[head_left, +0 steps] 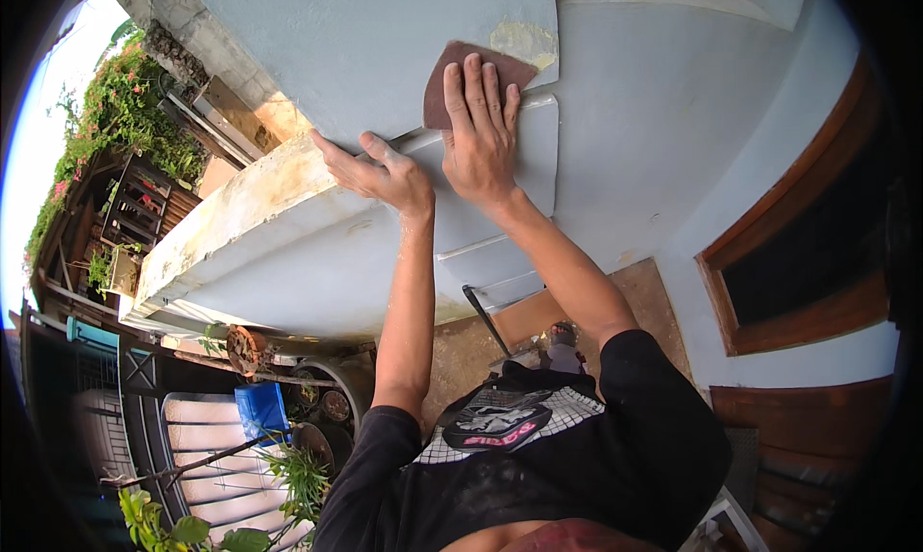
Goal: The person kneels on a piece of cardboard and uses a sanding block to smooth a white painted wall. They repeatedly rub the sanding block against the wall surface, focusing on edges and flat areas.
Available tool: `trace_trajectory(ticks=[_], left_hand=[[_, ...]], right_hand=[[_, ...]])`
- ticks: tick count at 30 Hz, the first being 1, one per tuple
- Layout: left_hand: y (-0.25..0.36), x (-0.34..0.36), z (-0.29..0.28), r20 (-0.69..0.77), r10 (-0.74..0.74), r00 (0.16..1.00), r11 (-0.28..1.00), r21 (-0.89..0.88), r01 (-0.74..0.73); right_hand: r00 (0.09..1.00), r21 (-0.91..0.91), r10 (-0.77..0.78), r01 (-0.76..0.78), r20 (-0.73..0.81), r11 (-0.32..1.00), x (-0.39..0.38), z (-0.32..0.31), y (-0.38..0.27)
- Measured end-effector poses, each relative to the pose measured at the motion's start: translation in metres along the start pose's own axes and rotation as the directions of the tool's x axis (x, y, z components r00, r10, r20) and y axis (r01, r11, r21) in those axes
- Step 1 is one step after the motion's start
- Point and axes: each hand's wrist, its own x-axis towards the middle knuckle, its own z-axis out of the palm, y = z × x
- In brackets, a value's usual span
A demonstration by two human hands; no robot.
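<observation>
Near the lower right corner of the grey panel (385,42), the right hand (479,156) presses sandpaper (436,94) flat, unclamped; the left hand (389,175) is spread, empty. Sanding seems the step; the next stroke likely needs even pressure.

Flowering greenery (120,119) and a blue container (261,410), perhaps plastic, stand left, a wooden frame (808,324) right.

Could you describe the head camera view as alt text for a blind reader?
A person's bare right grip lies flat on a brown sheet against a pale blue wall. The open left grip is nearby, by the wall's edge. Greenery shows at left, a wooden frame at right.
</observation>
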Motion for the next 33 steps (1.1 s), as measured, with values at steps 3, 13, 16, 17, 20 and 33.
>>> trace_trajectory(ticks=[3,13,16,17,20,33], left_hand=[[-0.004,0.004,-0.007,0.059,0.026,0.998,0.996,-0.081,-0.021],[-0.006,-0.002,-0.033,0.138,0.049,0.989,0.978,-0.209,-0.019],[-0.010,-0.021,-0.055,0.115,0.003,0.993,0.995,-0.095,0.008],[-0.011,-0.037,-0.065,0.160,-0.023,0.987,0.998,-0.050,0.032],[0.004,-0.091,-0.083,0.364,-0.148,0.919,0.978,-0.081,0.190],[0.088,-0.133,-0.043,0.683,-0.325,0.654,0.510,-0.455,0.730]], right_hand=[[0.986,-0.050,-0.042,0.051,0.164,0.997,-0.095,0.008,0.032],[0.981,0.015,-0.117,0.116,0.152,0.993,-0.056,-0.021,0.041],[0.937,-0.028,-0.168,0.186,0.306,0.982,-0.067,-0.064,0.086],[0.925,-0.036,-0.160,0.183,0.344,0.982,-0.069,-0.075,0.095],[0.952,0.208,-0.059,-0.005,0.300,0.978,-0.077,-0.102,0.086],[0.806,0.553,-0.256,-0.103,0.533,0.827,-0.041,-0.155,0.085]])
